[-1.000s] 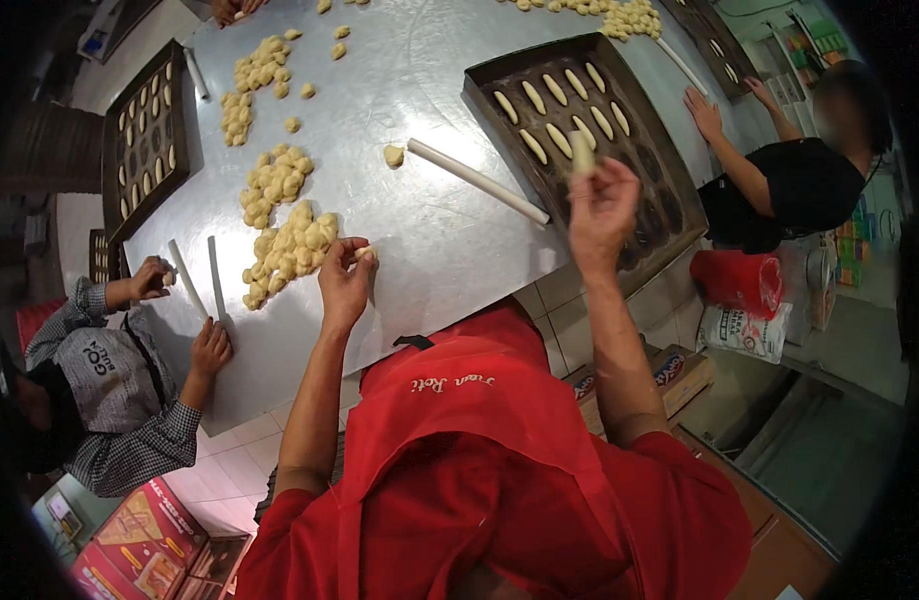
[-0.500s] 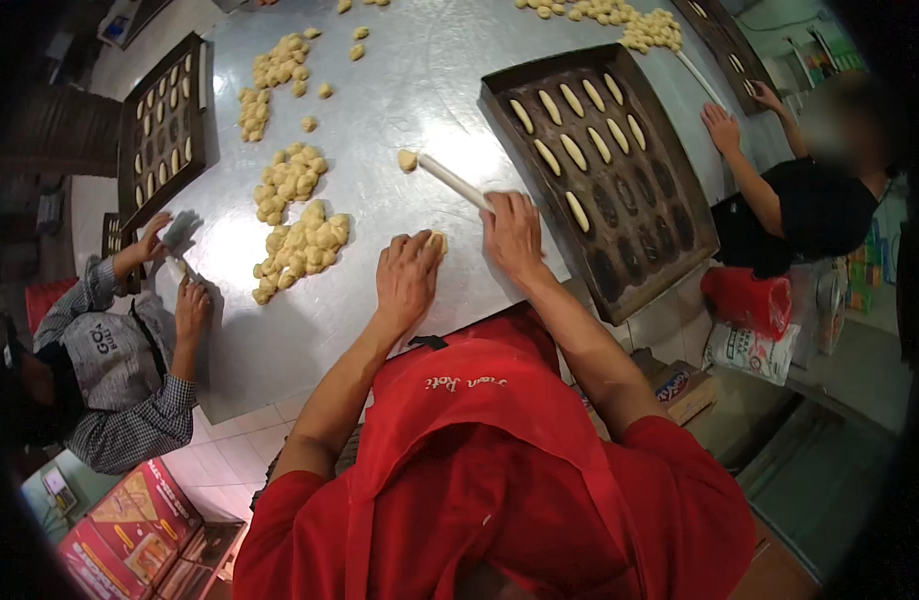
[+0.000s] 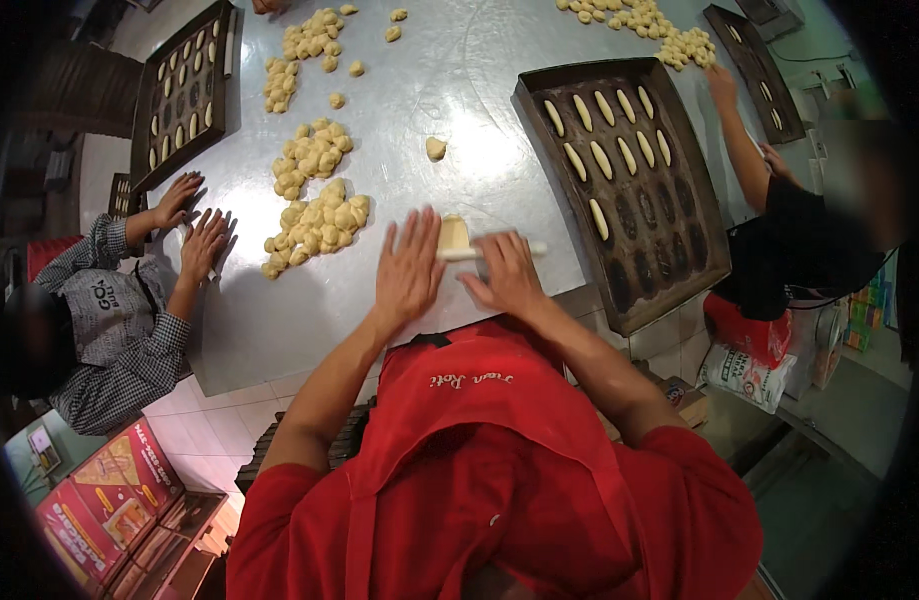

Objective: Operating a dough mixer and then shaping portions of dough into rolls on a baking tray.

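Observation:
A flattened sheet of yellow dough [image 3: 454, 234] lies on the metal table in front of me, with a pale rolling pin [image 3: 535, 249] across its near edge. My right hand [image 3: 506, 275] is over the pin, fingers bent across it and thumb out to the side. My left hand [image 3: 409, 268] lies flat with fingers stretched, beside the dough and at the pin's left end; whether the pin runs under it is hidden. Beyond the sheet sits a single dough ball [image 3: 435, 149]. Piles of dough balls [image 3: 317, 226] stand to the left of my hands.
On the right, a dark baking tray [image 3: 619, 312] holds slim dough rolls in some of its hollows. Another tray [image 3: 219, 70] stands far left, a third [image 3: 779, 100] far right. Co-workers are at the left [image 3: 109, 310] and right [image 3: 809, 230] table edges.
The rolling pin has swung from pointing away to lying crosswise over the dough. The dough piece is now a flat sheet. My left hand's fingers have straightened.

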`<state>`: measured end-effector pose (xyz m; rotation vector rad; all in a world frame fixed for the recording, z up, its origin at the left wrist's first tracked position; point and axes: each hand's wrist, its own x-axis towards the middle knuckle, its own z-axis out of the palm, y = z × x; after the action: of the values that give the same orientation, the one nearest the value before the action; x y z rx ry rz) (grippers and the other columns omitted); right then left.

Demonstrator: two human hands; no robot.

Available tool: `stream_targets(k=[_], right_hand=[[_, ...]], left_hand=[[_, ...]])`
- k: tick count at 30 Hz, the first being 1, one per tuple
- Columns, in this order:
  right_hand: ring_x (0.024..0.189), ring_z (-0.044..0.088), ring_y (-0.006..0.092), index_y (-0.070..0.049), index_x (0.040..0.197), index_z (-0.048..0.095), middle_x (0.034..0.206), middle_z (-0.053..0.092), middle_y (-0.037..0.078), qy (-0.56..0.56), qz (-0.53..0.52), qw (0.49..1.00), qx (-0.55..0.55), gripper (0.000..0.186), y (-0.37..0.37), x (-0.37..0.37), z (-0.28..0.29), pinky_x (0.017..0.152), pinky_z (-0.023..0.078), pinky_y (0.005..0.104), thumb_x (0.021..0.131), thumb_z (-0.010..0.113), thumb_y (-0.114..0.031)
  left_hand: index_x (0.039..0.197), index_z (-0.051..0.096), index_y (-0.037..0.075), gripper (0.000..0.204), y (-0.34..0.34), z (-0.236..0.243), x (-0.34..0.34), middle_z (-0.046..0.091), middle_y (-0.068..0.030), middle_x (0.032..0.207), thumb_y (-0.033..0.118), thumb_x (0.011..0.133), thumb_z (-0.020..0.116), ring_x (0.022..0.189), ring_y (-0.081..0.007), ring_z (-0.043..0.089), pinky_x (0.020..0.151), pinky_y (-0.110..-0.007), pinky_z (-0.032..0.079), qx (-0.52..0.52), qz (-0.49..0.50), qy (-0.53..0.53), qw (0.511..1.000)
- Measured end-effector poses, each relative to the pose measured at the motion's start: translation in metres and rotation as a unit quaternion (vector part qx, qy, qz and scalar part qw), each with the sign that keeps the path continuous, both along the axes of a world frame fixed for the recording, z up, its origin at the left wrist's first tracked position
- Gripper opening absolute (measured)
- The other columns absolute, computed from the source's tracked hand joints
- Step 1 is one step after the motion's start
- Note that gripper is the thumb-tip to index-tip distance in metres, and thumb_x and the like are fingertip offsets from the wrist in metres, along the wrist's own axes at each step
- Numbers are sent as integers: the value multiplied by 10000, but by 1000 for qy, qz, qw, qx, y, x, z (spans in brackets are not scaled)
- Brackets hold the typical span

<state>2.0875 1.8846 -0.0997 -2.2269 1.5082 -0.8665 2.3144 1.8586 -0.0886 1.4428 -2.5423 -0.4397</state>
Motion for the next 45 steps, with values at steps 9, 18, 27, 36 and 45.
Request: stream_targets(k=[9,18,27,36,45], right_hand=[[1153,583,365,-68,1212,677,1228,664,105,126,-140,982,31,361,-40,-2,-11,990,443,524,867,736,-155],[1147,588,306,-81,1319,686,1314,666,79,139,1,990,-35,437,27,23,-9,1019,423,497,885,653,-112],[1343,481,447,3,1378,559,1412,539,258,23,9,1000,18,555,-39,82,-8,1181,321,585,919,683,-282],[1430,410,443,55,1466,485,1512,459,289,143,13,989,-28,765,-65,89,0,1215,309,563,910,735,-408],[1051,620,341,-68,1112,720,1090,686,95,5,31,997,66,373,10,7,-5,930,513,470,771,858,-128]], left_hand=[[1630,386,39,662,9,-14,-10,387,-216,1674,230,1029,588,1540,-371,377,1261,-486,297,234,-71,64,968],[1626,414,59,662,58,-10,15,391,-147,1692,262,1023,598,1544,-388,368,1267,-507,296,2,-82,9,997],[1183,679,34,271,14,4,40,679,-177,1139,63,914,695,1066,-389,618,954,-492,491,-6,119,253,960],[1458,583,43,513,-139,-8,0,652,-220,1284,164,967,668,1198,-424,616,1041,-481,504,25,118,251,960],[1031,674,12,285,-164,-4,-6,737,-219,927,188,858,817,919,-400,724,822,-476,567,76,226,306,922]])
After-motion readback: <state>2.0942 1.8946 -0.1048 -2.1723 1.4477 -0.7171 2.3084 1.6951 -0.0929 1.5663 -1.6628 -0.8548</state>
